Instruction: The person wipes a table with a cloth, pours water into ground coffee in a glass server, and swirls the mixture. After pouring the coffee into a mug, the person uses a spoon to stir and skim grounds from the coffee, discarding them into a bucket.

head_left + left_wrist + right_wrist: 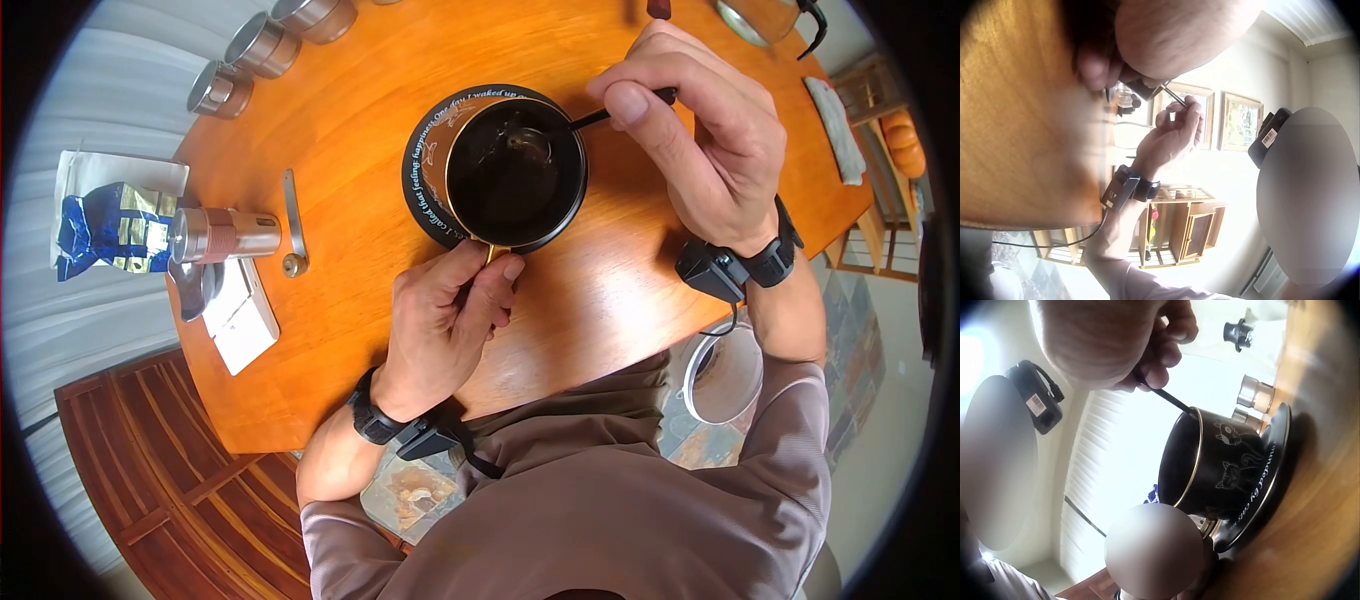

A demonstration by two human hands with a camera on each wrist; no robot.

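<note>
A black cup [1225, 456] with a gold rim and cat drawings stands on a black saucer [414, 165] with white lettering round its edge. Dark liquid [505, 190] fills part of the cup. My left hand [450, 315] pinches the cup's gold handle [492, 251] between thumb and fingers, at the near side. Over the cup's right side, my right hand [715, 135] holds a thin dark spoon [592, 118] by its handle. The spoon slants down past the rim, its bowl end in the liquid. In the right wrist view, its handle crosses the cup's mouth.
Steel canisters [262, 46] line the far left edge. A coffee grinder [235, 234], its crank [294, 215], a white scale [241, 325] and a blue-and-white bag [118, 228] are at the left. A glass jug [757, 22] and folded cloth [836, 130] lie right; a bucket [722, 375] is below.
</note>
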